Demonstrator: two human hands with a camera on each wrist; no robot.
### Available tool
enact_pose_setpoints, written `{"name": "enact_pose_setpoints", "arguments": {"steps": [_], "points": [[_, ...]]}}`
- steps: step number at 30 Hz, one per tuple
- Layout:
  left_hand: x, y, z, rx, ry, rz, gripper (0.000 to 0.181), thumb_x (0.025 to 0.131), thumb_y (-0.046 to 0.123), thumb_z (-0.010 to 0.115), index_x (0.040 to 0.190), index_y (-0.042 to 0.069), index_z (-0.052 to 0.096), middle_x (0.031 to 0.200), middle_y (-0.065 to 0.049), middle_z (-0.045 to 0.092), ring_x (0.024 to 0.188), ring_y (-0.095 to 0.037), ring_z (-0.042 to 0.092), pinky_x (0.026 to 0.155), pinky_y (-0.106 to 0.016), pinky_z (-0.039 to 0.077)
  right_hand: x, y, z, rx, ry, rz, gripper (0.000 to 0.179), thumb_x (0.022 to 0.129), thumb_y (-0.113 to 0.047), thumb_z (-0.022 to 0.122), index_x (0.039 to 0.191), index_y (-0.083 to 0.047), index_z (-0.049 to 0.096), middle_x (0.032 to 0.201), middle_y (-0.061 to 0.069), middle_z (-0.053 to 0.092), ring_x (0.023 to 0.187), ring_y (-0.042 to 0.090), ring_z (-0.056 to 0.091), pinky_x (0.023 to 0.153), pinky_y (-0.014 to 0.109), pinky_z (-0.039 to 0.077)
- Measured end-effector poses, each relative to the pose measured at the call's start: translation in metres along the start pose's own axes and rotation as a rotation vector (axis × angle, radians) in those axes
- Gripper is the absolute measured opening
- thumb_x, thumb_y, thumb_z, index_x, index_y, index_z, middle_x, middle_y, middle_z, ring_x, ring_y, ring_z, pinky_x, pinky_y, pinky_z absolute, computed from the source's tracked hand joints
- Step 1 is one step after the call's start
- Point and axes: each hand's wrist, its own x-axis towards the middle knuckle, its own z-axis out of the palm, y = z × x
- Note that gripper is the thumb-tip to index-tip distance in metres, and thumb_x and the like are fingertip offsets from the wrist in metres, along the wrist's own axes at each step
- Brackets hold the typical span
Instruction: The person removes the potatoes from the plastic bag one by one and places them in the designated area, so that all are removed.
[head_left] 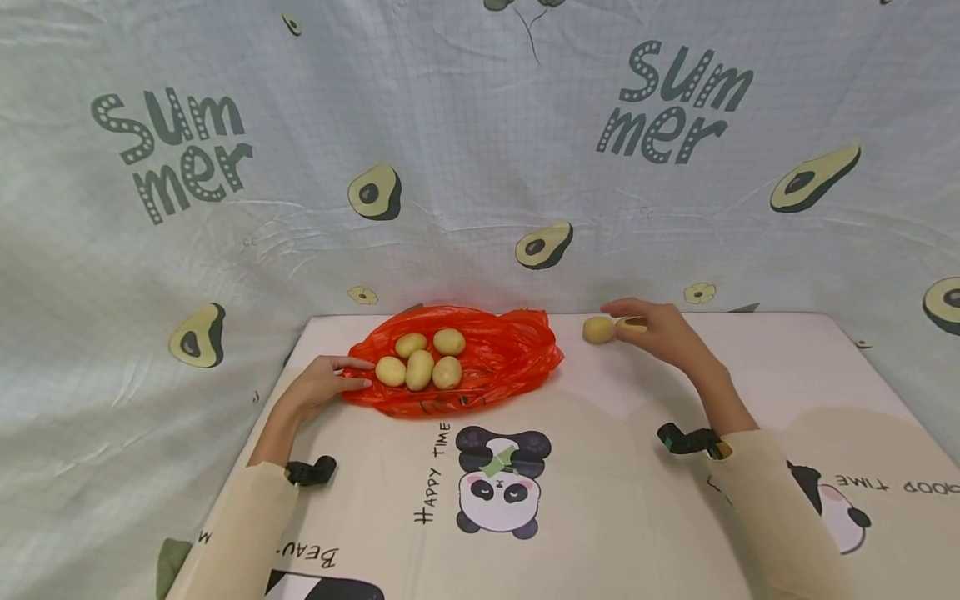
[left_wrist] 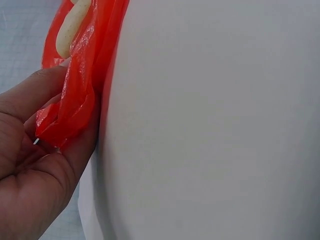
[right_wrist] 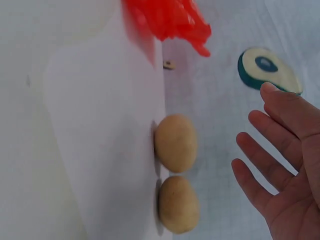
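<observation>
A red plastic bag (head_left: 510, 350) lies spread on the table, with several potatoes (head_left: 419, 369) grouped on its left half. At the bag's left end, my left hand (head_left: 318, 386) holds the edge, a crumpled red corner between thumb and fingers in the left wrist view. My right hand (head_left: 660, 333) is over the back right of the table, fingers spread and nothing between them in the right wrist view. Beside it sit two potatoes side by side, one potato (right_wrist: 176, 143) nearer the bag and the other potato (right_wrist: 178, 204) partly behind my fingers in the head view.
The white table cover (head_left: 600, 500) carries printed pandas and lettering. Behind the table's back edge hangs a pale cloth (head_left: 465, 167) printed with avocados and words. Each wrist wears a small black camera mount.
</observation>
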Motion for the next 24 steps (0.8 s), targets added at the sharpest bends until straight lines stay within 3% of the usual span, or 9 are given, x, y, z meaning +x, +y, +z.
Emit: {"name": "enact_pose_setpoints", "arguments": {"steps": [5,12,24], "points": [[-0.001,0.000,0.001,-0.006,-0.001,0.000,0.042,0.085,0.018,0.070,0.125,0.008,0.062,0.143,-0.018,0.039,0.124,-0.032,0.041,0.099,-0.039,0.045,0.000,-0.016,0.007,0.001,-0.024,-0.009,0.038,0.087,-0.023,0.068,0.124,-0.017,0.062,0.126,0.001,0.060,0.115,0.027,0.056,0.093,0.048,0.048],[0.000,0.002,0.000,0.000,0.008,-0.019,0.043,0.085,0.019,0.071,0.125,0.008,0.062,0.144,-0.018,0.036,0.124,-0.032,0.040,0.098,-0.039,0.045,0.002,-0.030,0.016,0.015,-0.051,-0.029,0.043,0.086,-0.043,0.066,0.124,-0.024,0.061,0.122,0.002,0.063,0.112,0.025,0.059,0.091,0.048,0.049],[0.001,0.001,0.001,0.005,0.010,-0.017,0.042,0.084,0.018,0.071,0.124,0.007,0.062,0.145,-0.018,0.035,0.126,-0.033,0.038,0.101,-0.043,0.042,0.009,-0.049,0.034,0.012,-0.081,-0.107,0.044,0.088,-0.044,0.063,0.128,-0.025,0.058,0.122,0.001,0.063,0.112,0.027,0.060,0.088,0.045,0.052]]}}
